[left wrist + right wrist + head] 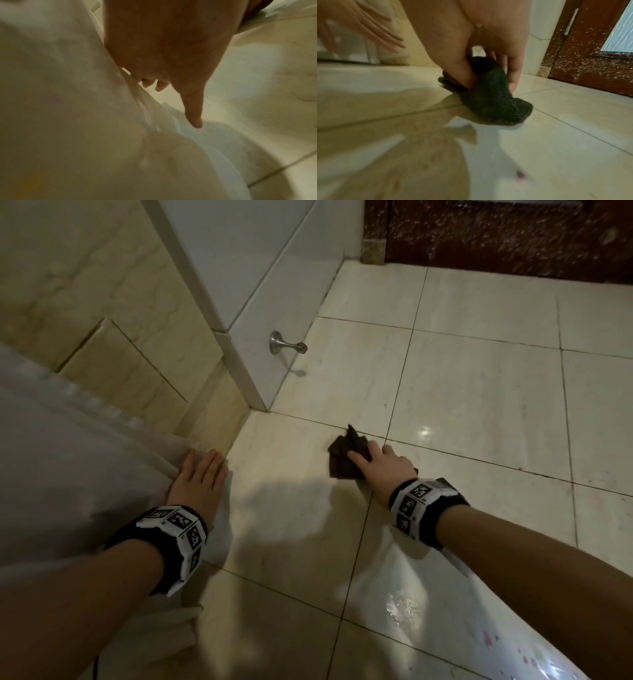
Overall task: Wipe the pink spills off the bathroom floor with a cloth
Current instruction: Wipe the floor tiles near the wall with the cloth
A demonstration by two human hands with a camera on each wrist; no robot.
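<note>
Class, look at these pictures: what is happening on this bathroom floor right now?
A person crouches over the tiled floor. Their right hand holds a dark cloth down on the tiles, fingers curled round it. The left hand rests flat on pale fabric. Pink spots remain nearer the person, not yet wiped.

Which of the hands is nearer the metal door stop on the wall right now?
Right, narrowly. The right hand grips the dark cloth on the floor, below and right of the door stop. The left hand rests on pale fabric, lower left.
</note>
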